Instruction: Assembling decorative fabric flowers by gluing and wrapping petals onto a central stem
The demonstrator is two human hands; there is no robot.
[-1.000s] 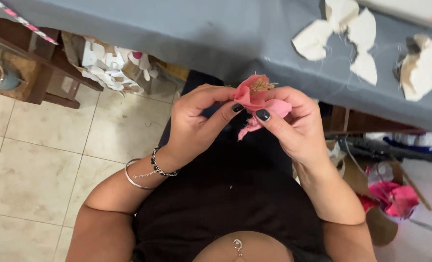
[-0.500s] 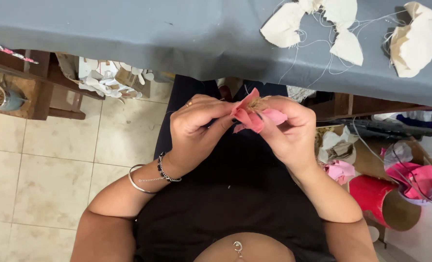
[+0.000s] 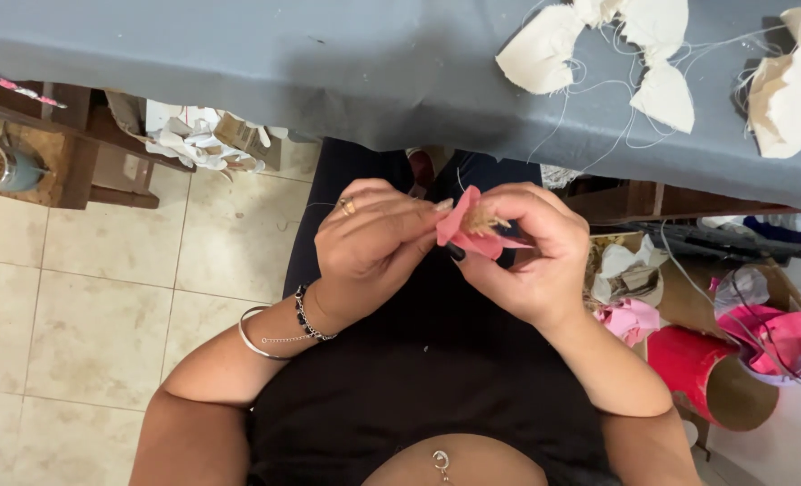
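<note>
Pink fabric petals bunched around a straw-coloured tuft, a small cloth flower point(image 3: 470, 229), sit pinched between my left hand point(image 3: 373, 241) and right hand point(image 3: 528, 256) above my lap, hands together, the right cupping it closer. Beyond lies the grey cloth-covered table point(image 3: 283, 72) with cream fabric cut-outs point(image 3: 544, 58).

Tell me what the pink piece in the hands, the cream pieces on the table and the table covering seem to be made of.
Pink piece, pinched between left hand and right hand: likely matte felt or cloth, folding softly. Cream pieces: probably woven fabric, with frayed edges and loose threads. Table covering: apparently grey matte cloth, draped over the edge.
</note>
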